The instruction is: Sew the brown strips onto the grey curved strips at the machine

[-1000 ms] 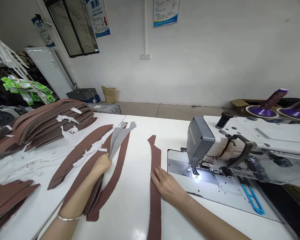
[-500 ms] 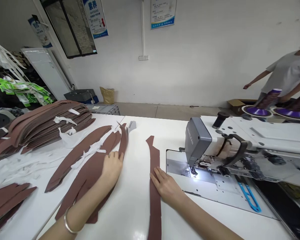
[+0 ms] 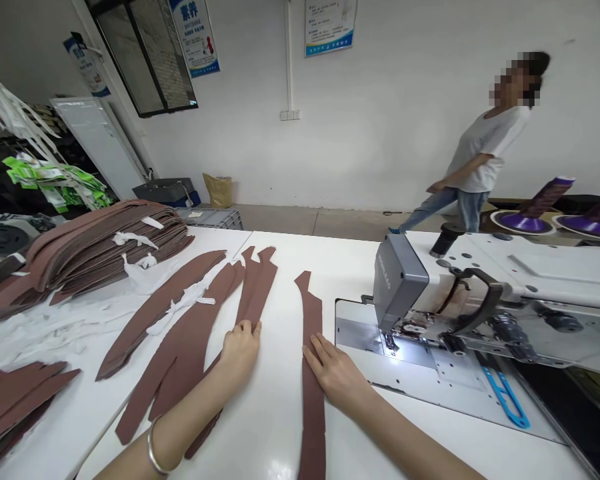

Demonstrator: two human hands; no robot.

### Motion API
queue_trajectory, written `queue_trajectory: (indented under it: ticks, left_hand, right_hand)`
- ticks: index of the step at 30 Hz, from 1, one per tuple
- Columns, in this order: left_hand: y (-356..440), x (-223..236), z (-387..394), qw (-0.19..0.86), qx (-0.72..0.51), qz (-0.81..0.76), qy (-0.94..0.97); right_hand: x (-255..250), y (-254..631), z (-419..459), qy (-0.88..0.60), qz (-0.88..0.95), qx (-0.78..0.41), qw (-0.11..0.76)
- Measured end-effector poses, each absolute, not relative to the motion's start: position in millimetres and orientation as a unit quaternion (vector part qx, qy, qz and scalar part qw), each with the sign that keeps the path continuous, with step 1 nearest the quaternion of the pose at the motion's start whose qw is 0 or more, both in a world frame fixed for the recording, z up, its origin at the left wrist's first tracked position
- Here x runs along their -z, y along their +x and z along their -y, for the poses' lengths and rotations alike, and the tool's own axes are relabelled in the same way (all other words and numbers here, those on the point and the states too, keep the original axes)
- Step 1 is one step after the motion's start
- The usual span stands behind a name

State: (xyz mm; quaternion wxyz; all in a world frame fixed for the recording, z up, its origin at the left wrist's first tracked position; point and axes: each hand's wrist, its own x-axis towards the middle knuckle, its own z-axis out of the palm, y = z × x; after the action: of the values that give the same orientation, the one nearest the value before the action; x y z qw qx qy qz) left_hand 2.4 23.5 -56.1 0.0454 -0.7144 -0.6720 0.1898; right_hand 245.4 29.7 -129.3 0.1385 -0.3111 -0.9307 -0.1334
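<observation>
The left hand (image 3: 240, 353) is lying flat, fingers spread, on a long brown fabric strip (image 3: 257, 287), while the right hand (image 3: 336, 377) is pressing open on a second brown strip (image 3: 313, 320) (just left of the sewing machine (image 3: 400, 283)). Neither hand is gripping, and both strips are lying on the white worktop (image 3: 275, 427).

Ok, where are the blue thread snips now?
In the head view, the blue thread snips lie at lower right on the sewing machine's white bed, right of the right hand.

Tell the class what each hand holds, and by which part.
Neither hand grips anything. The left hand lies flat on a brown strip, and the right hand rests on the edge of another brown strip.
</observation>
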Motion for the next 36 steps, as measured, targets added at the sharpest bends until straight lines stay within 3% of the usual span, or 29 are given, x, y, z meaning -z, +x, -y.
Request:
queue_trajectory:
  ticks: [9,18,25,36]
  left_hand:
    - [-3,53,-26,-0.029,-0.115,0.710,-0.694]
    - [-29,45,-53,-0.193,0.088,0.768,-0.604]
    - [-64,27,-83,-0.321,0.203,0.748,-0.543]
    - [-41,19,-76,-0.275,0.141,0.752,-0.582]
  right_hand:
    - [129,245,-29,-0.305,0.927,0.157,0.149]
    - [104,265,-22,-0.272,0.935,0.179,0.143]
    - [117,294,7,-0.302,0.921,0.167,0.181]
    - [122,294,7,-0.305,0.908,0.172,0.228]
